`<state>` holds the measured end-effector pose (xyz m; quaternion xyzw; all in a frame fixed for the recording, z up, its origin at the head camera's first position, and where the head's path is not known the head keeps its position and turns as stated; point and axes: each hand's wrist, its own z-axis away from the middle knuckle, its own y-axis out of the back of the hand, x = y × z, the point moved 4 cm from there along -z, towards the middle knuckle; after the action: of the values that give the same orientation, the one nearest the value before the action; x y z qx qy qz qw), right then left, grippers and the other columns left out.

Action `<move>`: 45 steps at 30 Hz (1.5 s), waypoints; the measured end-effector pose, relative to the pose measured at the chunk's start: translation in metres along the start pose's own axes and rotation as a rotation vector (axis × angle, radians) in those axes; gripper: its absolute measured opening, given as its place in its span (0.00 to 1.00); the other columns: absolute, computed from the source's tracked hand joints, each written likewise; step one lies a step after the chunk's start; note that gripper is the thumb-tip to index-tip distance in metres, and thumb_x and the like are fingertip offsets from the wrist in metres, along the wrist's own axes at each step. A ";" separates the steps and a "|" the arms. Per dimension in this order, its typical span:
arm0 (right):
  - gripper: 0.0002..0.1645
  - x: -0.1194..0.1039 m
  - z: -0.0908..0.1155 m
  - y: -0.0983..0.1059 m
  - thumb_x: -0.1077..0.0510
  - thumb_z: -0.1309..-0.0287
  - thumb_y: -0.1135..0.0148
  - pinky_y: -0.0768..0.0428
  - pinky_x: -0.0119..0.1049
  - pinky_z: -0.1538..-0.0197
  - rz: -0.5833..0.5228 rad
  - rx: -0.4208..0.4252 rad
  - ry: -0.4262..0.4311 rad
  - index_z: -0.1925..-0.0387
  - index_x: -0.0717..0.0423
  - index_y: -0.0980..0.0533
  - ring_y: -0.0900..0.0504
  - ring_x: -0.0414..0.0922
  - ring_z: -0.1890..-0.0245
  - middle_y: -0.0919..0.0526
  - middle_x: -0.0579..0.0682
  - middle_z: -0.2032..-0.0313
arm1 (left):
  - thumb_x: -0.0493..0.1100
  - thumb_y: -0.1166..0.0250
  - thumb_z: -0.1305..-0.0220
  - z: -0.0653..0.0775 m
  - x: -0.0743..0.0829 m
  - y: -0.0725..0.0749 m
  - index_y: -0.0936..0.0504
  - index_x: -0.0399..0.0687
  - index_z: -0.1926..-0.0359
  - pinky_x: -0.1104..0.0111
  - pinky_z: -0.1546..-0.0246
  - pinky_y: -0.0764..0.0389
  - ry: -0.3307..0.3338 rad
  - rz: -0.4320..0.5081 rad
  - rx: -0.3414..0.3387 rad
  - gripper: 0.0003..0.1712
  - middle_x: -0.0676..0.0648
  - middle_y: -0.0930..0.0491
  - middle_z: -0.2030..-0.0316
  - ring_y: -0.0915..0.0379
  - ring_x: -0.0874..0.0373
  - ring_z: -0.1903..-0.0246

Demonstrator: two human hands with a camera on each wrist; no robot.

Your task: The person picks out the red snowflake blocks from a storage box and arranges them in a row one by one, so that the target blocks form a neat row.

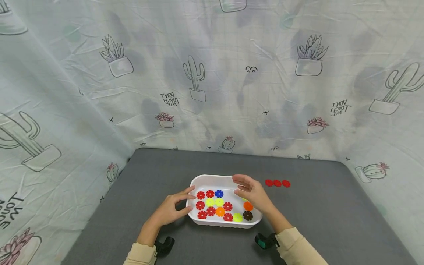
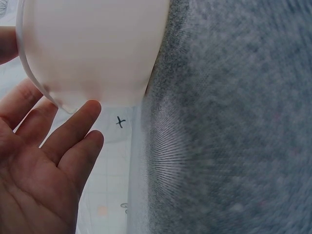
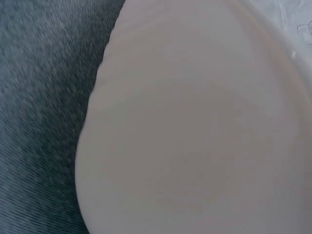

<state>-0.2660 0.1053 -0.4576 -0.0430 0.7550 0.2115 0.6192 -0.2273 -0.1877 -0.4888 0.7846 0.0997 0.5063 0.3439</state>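
Note:
A white plastic tray point(image 1: 212, 223) stands on the table with several notched plastic discs inside: red discs point(image 1: 200, 195), yellow-green discs point(image 1: 210, 202), orange ones point(image 1: 220, 211), a blue disc point(image 1: 219, 193) and a dark brown disc point(image 1: 247, 215). At the tray's left end, my left hand point(image 1: 167, 209) rests its spread fingertips against the rim; the left wrist view shows its fingers point(image 2: 80, 122) along the outer wall. My right hand point(image 1: 253, 192) hovers over the tray's right end, fingers loosely bent, no disc visible between them. It partly covers a yellow-green disc. In the right wrist view, the tray wall hides this hand.
Three red discs point(image 1: 277, 183) lie in a row on the grey table point(image 1: 308, 209), right of the tray. A pale curtain point(image 1: 225, 73) with cactus drawings hangs behind the table and along both sides. Each wrist wears a black camera band point(image 1: 265, 241).

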 end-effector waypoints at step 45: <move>0.20 0.034 -0.007 -0.039 0.68 0.54 0.31 0.22 0.46 0.46 0.474 -0.366 -0.121 0.56 0.55 0.22 0.20 0.47 0.54 0.18 0.48 0.56 | 0.43 0.34 0.41 0.004 -0.002 -0.008 0.19 0.47 0.48 0.55 0.42 0.26 -0.073 -0.025 0.030 0.19 0.48 0.32 0.34 0.33 0.48 0.37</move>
<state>-0.2677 0.0736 -0.4991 0.0361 0.6552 0.4847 0.5783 -0.2231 -0.1849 -0.4963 0.8063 0.1044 0.4715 0.3416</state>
